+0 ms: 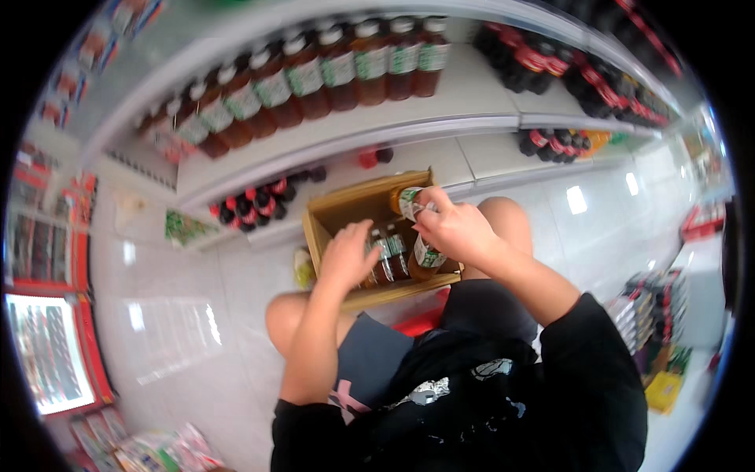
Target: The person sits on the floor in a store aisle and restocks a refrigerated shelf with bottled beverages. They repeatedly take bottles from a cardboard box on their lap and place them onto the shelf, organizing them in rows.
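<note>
A cardboard box [314, 236] stands in front of me between my knees. Inside it are several bottles of brown drink [391, 253] with green-and-white labels. My right hand [460, 228] is closed on a tilted bottle [407, 202] of amber drink at the box's far right corner. Another labelled bottle [426, 258] leans in the box just below that hand. Over the left side of the box, my left hand [346, 253] has its fingers stretched out beside the bottles and appears to hold none; its fingertips partly hide them.
Beyond the box, a shelf [472, 86] carries a row of brown-drink bottles [307, 75]. Dark bottles with red labels [255, 204] fill part of the lower shelf. A red-framed cooler [51, 346] is at the left; stacked packs [657, 307] are at the right.
</note>
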Demonstrator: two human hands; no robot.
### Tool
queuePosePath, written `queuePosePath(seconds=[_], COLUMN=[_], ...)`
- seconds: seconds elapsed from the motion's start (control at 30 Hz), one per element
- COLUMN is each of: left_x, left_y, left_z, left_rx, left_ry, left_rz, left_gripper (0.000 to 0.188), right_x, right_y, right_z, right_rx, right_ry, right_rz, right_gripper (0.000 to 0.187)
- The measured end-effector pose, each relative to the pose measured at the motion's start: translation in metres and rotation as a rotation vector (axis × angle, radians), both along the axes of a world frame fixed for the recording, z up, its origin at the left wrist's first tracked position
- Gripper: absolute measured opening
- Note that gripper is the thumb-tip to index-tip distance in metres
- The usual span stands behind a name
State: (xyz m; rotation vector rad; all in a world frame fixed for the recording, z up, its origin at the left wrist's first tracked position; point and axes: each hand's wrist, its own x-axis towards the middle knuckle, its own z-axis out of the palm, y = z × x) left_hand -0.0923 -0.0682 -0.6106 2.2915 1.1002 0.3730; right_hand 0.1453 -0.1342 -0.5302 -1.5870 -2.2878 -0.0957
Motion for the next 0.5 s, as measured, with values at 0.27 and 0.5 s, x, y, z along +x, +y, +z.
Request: queuePosePath(seconds=[0.27,0.5], left_x=[0.067,0.121], left_y=[-0.023,-0.039], left_z=[0.047,0.053], left_rx=[0.315,0.114], left_ry=[-0.337,-0.499], left_rz=[0.051,-0.268], left_gripper=[0.094,0.079], right_x=[0.02,0.062], right_y=[-0.044,-0.093], right_z=[0.104,0.114], right_rx=[0.054,0.003], right_ry=[-0.095,-0.07], right_rz=[0.298,0.351], right_gripper=[0.019,0.019])
